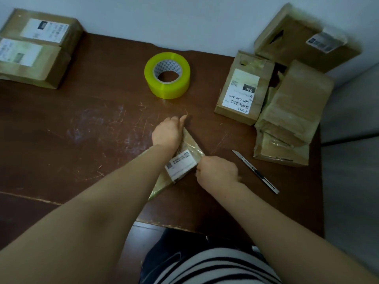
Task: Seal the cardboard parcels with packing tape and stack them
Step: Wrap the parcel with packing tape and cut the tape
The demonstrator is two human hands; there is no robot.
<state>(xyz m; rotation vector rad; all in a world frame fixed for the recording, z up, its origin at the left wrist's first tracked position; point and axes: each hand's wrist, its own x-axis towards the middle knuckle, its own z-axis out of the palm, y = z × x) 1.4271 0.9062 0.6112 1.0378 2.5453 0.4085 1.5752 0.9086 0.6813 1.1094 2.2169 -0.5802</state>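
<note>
Parcel [191,145] lies under the left hand [167,134], whose straight, closed fingers press its far end; the right hand [217,171] has its fingers curled onto the near edge. Tape [167,75] sits well beyond the left fingertips, knife [256,173] beside the right fist.

Bare forearms [114,193], black-and-white striped fabric top [215,267].
Broad horizontal stripes across the top at the waist; dark trousers [162,255] beneath; no sleeve over either forearm.
</note>
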